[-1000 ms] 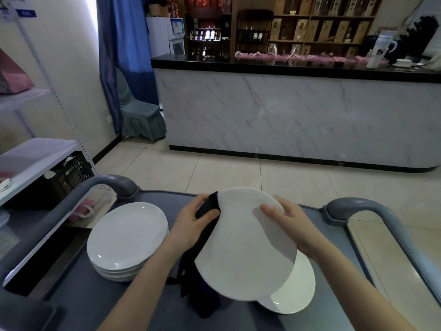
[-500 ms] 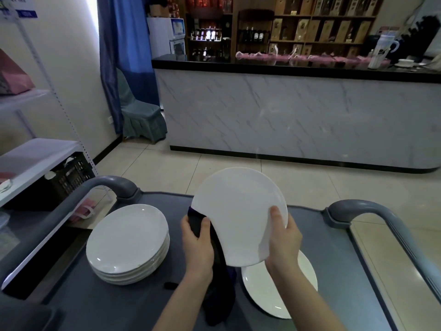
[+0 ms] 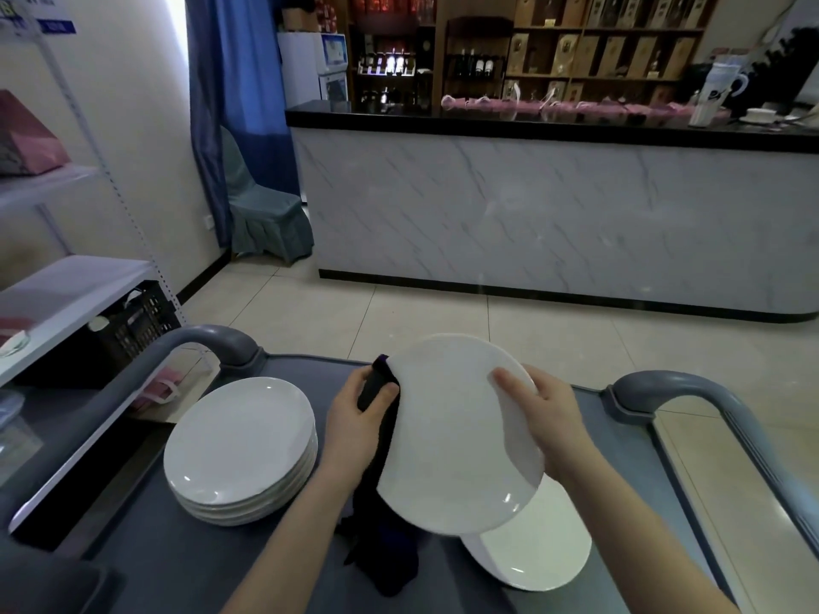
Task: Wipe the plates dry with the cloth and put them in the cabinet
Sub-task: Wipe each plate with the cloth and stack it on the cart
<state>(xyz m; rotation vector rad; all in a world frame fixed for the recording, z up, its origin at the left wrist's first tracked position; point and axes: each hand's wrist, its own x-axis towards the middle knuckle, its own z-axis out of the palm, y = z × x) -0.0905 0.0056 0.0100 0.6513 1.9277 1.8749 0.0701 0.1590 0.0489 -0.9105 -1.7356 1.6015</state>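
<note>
One white plate (image 3: 452, 436) is held tilted above the grey cart (image 3: 177, 560), between both hands. The left grip (image 3: 354, 432) curls round one dark cloth (image 3: 381, 547) and presses it to the plate's left edge. The cloth hangs down to the cart top. The right grip (image 3: 549, 418) pinches the plate's right edge, thumb on top. One more plate (image 3: 540, 551) lies on the cart, partly hidden under the held one. One stack of plates (image 3: 239, 440) sits just left of the left arm, maybe five or six high. Two grey handles (image 3: 212, 343) rise at the cart's far corners. A marble bar (image 3: 532, 214) stands across the floor.
</note>
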